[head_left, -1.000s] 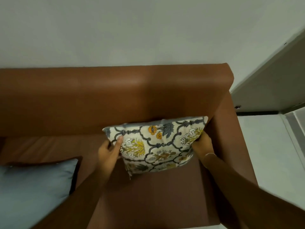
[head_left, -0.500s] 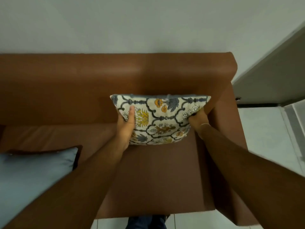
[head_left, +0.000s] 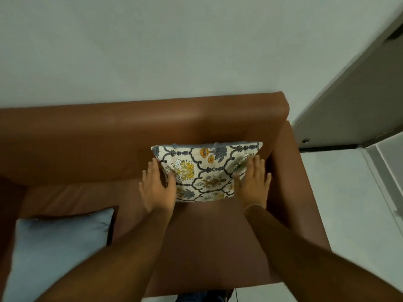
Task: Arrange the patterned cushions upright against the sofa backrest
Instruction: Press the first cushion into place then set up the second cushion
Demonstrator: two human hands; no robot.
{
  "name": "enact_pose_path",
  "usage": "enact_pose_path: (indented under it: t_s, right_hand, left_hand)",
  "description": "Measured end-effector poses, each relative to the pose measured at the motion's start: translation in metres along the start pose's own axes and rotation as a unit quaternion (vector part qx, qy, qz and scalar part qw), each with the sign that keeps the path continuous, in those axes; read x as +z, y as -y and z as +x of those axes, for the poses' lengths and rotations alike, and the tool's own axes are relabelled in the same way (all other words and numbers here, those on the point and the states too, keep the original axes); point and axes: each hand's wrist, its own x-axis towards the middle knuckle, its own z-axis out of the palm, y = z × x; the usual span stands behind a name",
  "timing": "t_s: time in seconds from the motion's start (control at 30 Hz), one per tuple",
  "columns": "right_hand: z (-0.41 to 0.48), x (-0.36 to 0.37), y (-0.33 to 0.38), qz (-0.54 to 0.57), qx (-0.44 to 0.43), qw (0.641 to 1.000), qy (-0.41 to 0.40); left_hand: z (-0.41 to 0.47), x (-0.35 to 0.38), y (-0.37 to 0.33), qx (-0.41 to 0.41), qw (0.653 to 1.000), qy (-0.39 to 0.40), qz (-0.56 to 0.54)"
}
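A cream cushion with a grey, yellow and orange floral pattern (head_left: 207, 171) stands upright against the brown sofa backrest (head_left: 109, 138), near the right armrest. My left hand (head_left: 158, 188) lies flat with fingers spread at the cushion's left edge. My right hand (head_left: 254, 182) lies flat with fingers spread on its right part. Neither hand grips the cushion.
A plain light-blue cushion (head_left: 58, 243) with a dark backing lies on the seat at the left. The sofa's right armrest (head_left: 290, 171) is beside the patterned cushion. A white wall is behind, and a door frame (head_left: 349, 83) and pale floor (head_left: 349, 203) are to the right.
Both hands have let go of the patterned cushion's sides and now rest flat and open against it. The cushion stands against the backrest.
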Motion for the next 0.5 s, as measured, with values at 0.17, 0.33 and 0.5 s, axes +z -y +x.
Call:
enact_pose_path:
  t_s: [0.17, 0.33, 0.5]
  right_hand:
    - [-0.03, 0.005, 0.067, 0.02, -0.199, 0.979, 0.035]
    - [-0.064, 0.016, 0.123, 0.029, -0.218, 0.974, 0.052]
    - [-0.107, 0.036, 0.162, 0.059, -0.182, 0.978, 0.082]
  left_hand:
    - [-0.041, -0.041, 0.014, 0.159, 0.978, 0.02, 0.137]
    - [-0.048, -0.094, 0.056, 0.097, 0.979, 0.032, 0.174]
    - [-0.038, -0.118, 0.093, 0.052, 0.986, 0.05, 0.149]
